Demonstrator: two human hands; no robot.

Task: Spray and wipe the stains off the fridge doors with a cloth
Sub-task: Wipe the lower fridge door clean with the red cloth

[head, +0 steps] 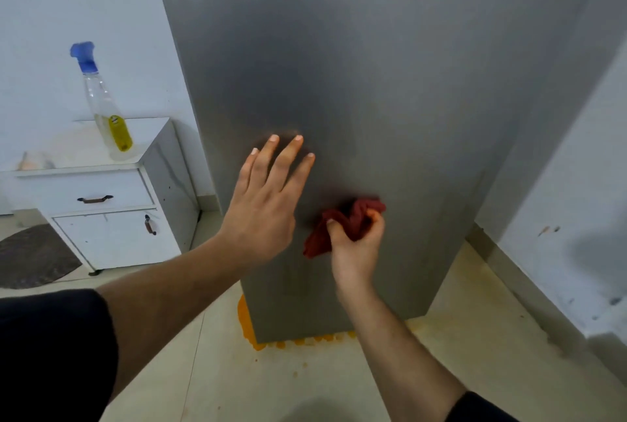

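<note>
- The grey fridge door (390,82) fills the middle of the view, standing upright on a pale tiled floor (305,381).
- A bunched red cloth (342,224) sits against the lower part of the door, just right of centre.
- The right hand (356,245) grips the cloth, thumb and curled fingers wrapped into its folds, pressing it to the metal.
- The left hand (268,204) lies flat on the door just left of and a little above the cloth, its fingers (288,157) straight and slightly spread, pointing upward.
- A faint darker smudge shows on the door around the left fingertips.
- Both forearms reach in from the bottom edge, each ending in a dark sleeve.
- Orange residue (251,333) lines the floor along the fridge's bottom edge and front corner.
- A clear spray bottle (105,109) with a blue trigger head and yellow label stands on a white cabinet (112,218) to the left, well apart from the hands.
- The cabinet has a drawer over a door, each with a dark handle.
- A dark mat (34,255) lies on the floor at far left.
</note>
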